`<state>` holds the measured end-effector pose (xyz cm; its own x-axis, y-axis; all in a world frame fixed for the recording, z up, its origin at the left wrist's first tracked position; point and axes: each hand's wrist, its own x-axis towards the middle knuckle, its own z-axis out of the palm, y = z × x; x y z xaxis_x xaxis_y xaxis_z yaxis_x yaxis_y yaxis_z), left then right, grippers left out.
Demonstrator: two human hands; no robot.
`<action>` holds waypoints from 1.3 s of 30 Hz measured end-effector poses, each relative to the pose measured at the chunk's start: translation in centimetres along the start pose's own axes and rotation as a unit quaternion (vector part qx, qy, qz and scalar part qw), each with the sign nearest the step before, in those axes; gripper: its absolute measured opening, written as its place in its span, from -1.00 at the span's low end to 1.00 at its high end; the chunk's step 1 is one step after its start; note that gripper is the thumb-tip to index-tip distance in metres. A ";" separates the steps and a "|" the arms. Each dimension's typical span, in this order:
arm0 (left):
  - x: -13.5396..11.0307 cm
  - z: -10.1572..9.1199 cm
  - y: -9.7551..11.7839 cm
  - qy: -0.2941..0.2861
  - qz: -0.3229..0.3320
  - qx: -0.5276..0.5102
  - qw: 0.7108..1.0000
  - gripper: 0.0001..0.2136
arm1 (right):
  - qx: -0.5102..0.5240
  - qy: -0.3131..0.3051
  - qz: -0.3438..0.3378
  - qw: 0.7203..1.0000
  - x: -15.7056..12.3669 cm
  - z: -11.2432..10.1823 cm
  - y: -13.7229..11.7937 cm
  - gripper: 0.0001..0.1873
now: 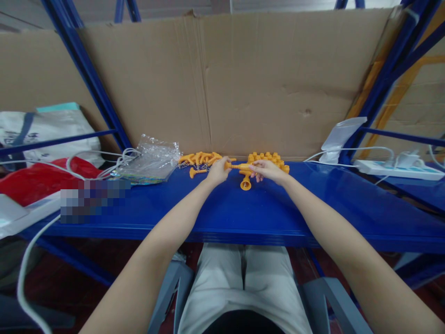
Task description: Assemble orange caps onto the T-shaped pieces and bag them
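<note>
My left hand (218,171) is closed on an orange plastic stem (237,166) with a rounded end. At the stem's other end my right hand (267,171) pinches a thicker orange plastic tube (245,165). Stem and tube lie in one line between the hands; whether they are joined I cannot tell. Just below them an orange funnel-shaped cup (245,184) rests on its side with its mouth toward me. Left of my left hand lies a single orange stemmed piece (197,172), in front of a pile of similar orange pieces (200,158). Behind my right hand are several orange cups (269,158) close together.
A blue table (239,213) is backed by a cardboard sheet (271,88). On the left are clear plastic bags (153,160), a red bag (48,178) and white cables (104,171). A white power strip (399,170) lies at the right, near a blue post (385,79).
</note>
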<state>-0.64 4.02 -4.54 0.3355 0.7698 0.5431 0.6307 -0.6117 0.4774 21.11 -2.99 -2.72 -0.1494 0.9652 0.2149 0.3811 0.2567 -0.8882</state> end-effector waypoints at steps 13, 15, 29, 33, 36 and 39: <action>0.7 1.8 -2.3 0.027 0.098 0.016 0.995 -0.58 | -0.102 0.015 -0.147 0.984 0.7 3.5 0.0 -0.83; 0.6 2.2 -2.1 -0.013 0.122 0.021 0.992 -0.54 | -0.144 0.011 -0.154 0.977 0.8 3.7 0.3 -0.83; 0.0 0.9 0.6 -0.126 0.144 0.053 0.980 -0.53 | -0.411 0.006 -0.042 0.910 0.0 1.9 -0.1 -0.73; -0.4 0.6 1.6 -0.137 0.112 0.042 0.983 -0.54 | -0.405 -0.012 -0.048 0.913 0.2 1.8 0.1 -0.72; -0.7 0.4 2.3 -0.142 0.082 0.042 0.986 -0.58 | -0.392 -0.028 -0.045 0.918 0.3 1.9 0.2 -0.71; -0.9 0.2 2.7 -0.138 0.075 0.048 0.986 -0.63 | -0.354 -0.033 -0.046 0.933 0.4 2.1 0.5 -0.72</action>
<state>0.89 1.77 -3.90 0.6001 0.6998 0.3874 0.6180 -0.7131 0.3310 19.32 -2.58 -3.94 -0.2577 0.9381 0.2312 0.8681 0.3299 -0.3710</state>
